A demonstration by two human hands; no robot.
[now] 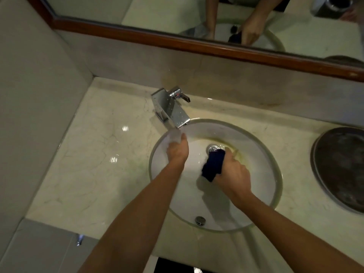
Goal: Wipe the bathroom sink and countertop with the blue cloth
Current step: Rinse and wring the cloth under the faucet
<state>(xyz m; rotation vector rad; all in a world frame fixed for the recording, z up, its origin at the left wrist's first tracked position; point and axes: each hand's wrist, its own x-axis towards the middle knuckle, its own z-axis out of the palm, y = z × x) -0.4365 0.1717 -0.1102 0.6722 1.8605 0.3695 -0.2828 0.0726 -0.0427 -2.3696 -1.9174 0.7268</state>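
A round white sink [262, 196] is set into a pale marble countertop [102, 154]. My right hand [234, 176] grips a bunched dark blue cloth [213, 164] inside the bowl, just beside the metal drain [212, 149]. My left hand [177, 149] is under the spout of the chrome faucet [170, 107], where water runs over its fingers; the fingers are hidden by the splash. Yellowish stains ring the basin near the drain.
A dark round metal tray [340, 168] lies on the countertop at the right. A wood-framed mirror [197, 44] hangs above the backsplash. A wall closes off the left side. An overflow hole [200, 220] sits at the basin's near side.
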